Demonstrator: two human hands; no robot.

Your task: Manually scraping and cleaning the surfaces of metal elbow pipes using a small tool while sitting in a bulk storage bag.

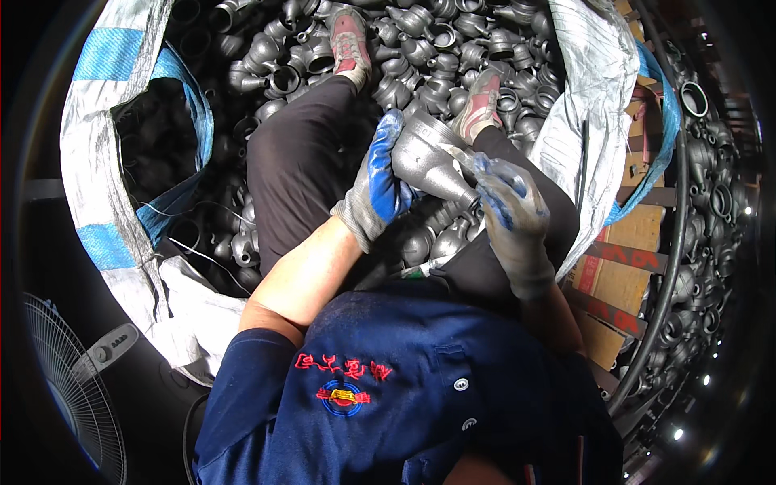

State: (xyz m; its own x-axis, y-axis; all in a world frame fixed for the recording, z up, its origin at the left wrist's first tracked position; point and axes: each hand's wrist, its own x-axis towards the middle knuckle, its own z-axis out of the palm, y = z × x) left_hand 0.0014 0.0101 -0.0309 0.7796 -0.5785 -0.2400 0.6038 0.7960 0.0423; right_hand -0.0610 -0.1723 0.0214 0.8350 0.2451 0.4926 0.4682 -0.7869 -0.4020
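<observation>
Between my knees I hold a grey cast-metal pipe reducer (pixel 428 158), tilted, its wide end up and to the left and its narrow neck pointing down right. My left hand (pixel 380 179), in a grey glove with a blue coated palm, is closed round the wide part from the left. On the other side my right hand (pixel 511 212), in a worn pale glove with blue patches, has its fingers bent against the reducer near the neck. A pale blurred shape shows at those fingertips; I cannot make out whether it is glove or something held.
Many similar grey fittings (pixel 420 48) lie heaped in a big white woven sack (pixel 99 162) around my legs. Blue strap loops (pixel 194 121) hang at its sides. A fan (pixel 77 388) stands at lower left. Cardboard (pixel 638 234), metal bars and more fittings (pixel 699 267) are at right.
</observation>
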